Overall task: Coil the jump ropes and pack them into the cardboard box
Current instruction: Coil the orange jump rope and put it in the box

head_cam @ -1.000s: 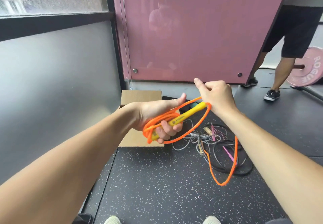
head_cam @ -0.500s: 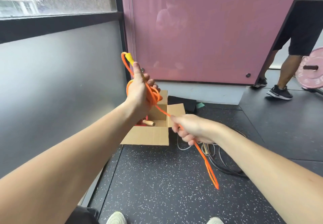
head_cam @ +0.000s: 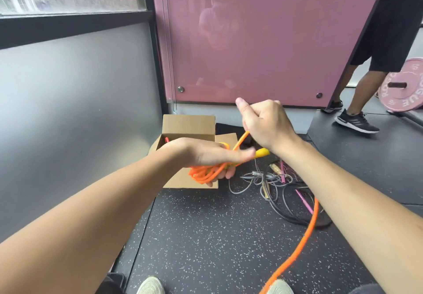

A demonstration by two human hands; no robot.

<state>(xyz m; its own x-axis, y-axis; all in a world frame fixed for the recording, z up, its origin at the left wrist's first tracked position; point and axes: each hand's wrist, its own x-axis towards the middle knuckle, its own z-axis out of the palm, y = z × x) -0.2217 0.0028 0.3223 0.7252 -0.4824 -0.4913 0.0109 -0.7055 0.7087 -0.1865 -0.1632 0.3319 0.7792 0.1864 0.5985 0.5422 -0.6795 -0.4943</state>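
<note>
Orange jump rope (head_cam: 206, 172) coiled in left hand (head_cam: 210, 156), gripped together with yellow handle (head_cam: 262, 152), held before open cardboard box (head_cam: 190, 124) | right hand (head_cam: 267, 121) pinches its loose strand | other ropes (head_cam: 281, 186) tangled on floor (head_cam: 206, 236) beside box

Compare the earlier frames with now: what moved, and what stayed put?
The left hand, gripping the orange coil, came down in front of the cardboard box. The right hand, pinching the rope, rose from beside the box to above the yellow handle. Box and the tangled ropes on the floor stayed put.
</note>
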